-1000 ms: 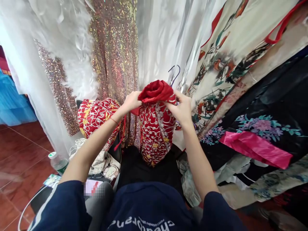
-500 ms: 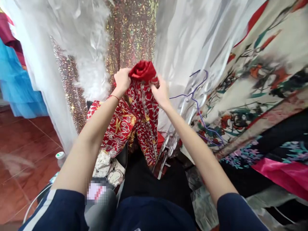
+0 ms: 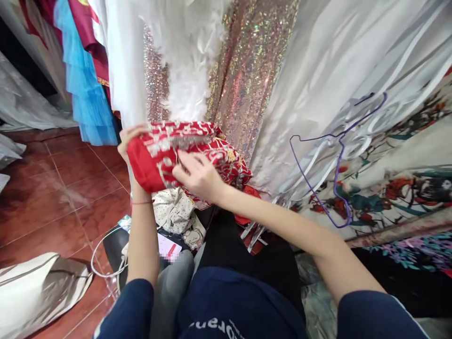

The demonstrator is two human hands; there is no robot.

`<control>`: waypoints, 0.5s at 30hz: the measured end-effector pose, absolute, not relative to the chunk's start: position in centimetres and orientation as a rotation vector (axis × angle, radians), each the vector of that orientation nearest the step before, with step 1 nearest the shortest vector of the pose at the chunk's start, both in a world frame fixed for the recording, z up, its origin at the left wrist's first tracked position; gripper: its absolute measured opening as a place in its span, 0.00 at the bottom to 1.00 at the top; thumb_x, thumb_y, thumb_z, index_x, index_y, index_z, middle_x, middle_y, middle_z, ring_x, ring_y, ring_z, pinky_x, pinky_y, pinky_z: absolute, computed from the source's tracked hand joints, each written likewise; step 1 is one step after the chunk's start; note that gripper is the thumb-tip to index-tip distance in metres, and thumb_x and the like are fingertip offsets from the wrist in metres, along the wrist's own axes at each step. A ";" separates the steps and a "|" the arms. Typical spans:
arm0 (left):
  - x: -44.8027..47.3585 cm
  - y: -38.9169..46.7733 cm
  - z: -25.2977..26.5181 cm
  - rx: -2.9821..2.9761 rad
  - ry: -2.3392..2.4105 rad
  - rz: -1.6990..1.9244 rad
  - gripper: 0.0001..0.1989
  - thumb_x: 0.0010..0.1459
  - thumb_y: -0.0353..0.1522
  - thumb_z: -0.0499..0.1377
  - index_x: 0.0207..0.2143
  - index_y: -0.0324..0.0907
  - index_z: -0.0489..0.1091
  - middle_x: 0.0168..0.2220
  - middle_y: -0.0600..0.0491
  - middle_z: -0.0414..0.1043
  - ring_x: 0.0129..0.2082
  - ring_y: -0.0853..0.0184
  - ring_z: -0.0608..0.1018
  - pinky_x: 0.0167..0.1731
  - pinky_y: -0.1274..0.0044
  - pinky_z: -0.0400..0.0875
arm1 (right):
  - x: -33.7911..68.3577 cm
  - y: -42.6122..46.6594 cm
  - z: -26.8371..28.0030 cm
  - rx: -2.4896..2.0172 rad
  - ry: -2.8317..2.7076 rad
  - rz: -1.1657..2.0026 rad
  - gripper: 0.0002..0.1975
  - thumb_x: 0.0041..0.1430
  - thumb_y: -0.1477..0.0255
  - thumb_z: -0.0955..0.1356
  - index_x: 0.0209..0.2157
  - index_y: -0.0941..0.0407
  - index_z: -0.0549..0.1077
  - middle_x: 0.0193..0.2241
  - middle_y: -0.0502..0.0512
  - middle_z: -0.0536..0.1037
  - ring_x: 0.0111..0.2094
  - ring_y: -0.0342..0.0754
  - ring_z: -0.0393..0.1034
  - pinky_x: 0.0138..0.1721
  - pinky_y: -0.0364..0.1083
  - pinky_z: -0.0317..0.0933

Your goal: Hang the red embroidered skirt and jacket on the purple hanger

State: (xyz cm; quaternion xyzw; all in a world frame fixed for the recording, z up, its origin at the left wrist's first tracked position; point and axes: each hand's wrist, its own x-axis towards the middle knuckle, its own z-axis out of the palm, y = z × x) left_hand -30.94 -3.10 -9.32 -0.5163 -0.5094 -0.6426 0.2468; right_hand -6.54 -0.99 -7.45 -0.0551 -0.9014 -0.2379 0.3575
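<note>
A red garment (image 3: 165, 146) with silver and gold embroidery is bunched up between my hands, with a plain red end (image 3: 143, 162) on the left. My left hand (image 3: 132, 139) is closed around that plain end, some of its fingers hidden behind the cloth. Against the front of the embroidered part is my right hand (image 3: 199, 176), its bent fingers on the fabric and slightly blurred. The rest of the garment trails to the right, above my lap.
A purple hanger (image 3: 341, 188) hangs on the right among white hangers. Sequinned cloth (image 3: 254, 80) and white drapery hang ahead. Dotted white fabric (image 3: 171, 209) lies below the garment. A white cable (image 3: 97, 266) and a pale bag (image 3: 38, 287) are at the left.
My hands have brought the garment left and lower, turning its plain red end from the top to the left. My right hand has moved onto its embroidered front. The view has swung left.
</note>
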 end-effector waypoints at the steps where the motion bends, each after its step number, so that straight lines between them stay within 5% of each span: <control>1: -31.1 -4.3 -11.9 -1.428 -1.442 -1.778 0.10 0.65 0.30 0.54 0.39 0.42 0.76 0.45 0.54 0.74 0.50 0.67 0.73 0.59 0.69 0.65 | -7.2 -1.5 -10.2 -0.145 -2.379 -0.662 0.13 0.70 0.77 0.56 0.42 0.58 0.70 0.57 0.72 0.73 0.58 0.56 0.70 0.56 0.57 0.66; 5: -31.5 -4.7 -19.6 -1.427 -1.865 -1.920 0.08 0.55 0.34 0.62 0.27 0.42 0.79 0.45 0.48 0.75 0.53 0.59 0.73 0.59 0.66 0.64 | -9.3 -1.2 -19.1 -0.281 -2.633 -0.741 0.12 0.69 0.79 0.56 0.38 0.59 0.70 0.53 0.75 0.76 0.55 0.57 0.73 0.56 0.60 0.67; 15: -29.7 -1.0 -22.5 -1.827 -2.377 -2.143 0.20 0.44 0.21 0.56 0.42 0.36 0.75 0.38 0.48 0.78 0.42 0.64 0.78 0.49 0.71 0.73 | -9.1 0.9 -22.6 -0.529 -2.796 -0.773 0.19 0.67 0.81 0.53 0.39 0.64 0.73 0.53 0.78 0.75 0.55 0.59 0.73 0.57 0.61 0.65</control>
